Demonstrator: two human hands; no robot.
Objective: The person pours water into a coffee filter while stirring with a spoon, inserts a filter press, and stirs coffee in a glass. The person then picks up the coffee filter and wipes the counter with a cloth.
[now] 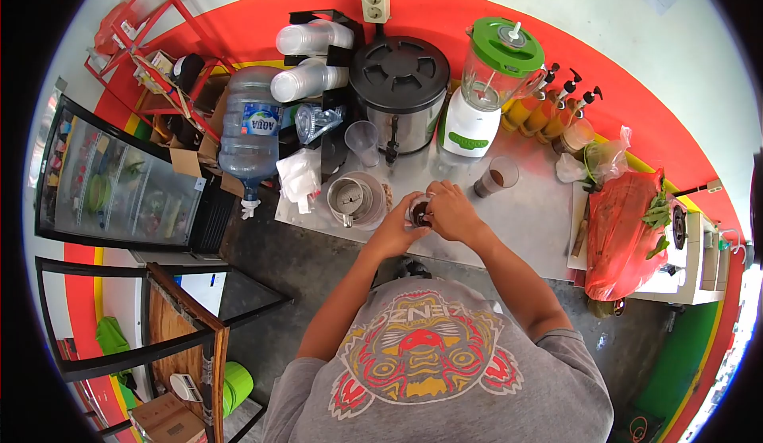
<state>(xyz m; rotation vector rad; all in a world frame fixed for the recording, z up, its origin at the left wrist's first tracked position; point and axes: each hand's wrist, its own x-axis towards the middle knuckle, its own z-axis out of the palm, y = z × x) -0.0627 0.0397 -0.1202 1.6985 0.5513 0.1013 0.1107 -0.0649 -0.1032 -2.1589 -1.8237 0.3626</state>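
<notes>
My left hand (395, 232) curls its fingers around a small round cup (419, 212) with dark brown contents, near the front edge of the metal table. My right hand (453, 214) is bent over the same cup's rim, fingers drawn together; what they pinch, if anything, is hidden. To the right of my hands stands a clear cup with brown liquid (497, 177). On the left, a steel mug (350, 197) sits on a round plate or lid. An empty clear plastic cup (363, 142) is behind it.
Along the wall stand a drink dispenser (400, 77), a blender (486, 85) and several pump bottles (548, 109). A red plastic bag (624, 240) lies at the right end. Left are stacked plastic cups (306, 80), white tissues (300, 177) and a large water jug (253, 137).
</notes>
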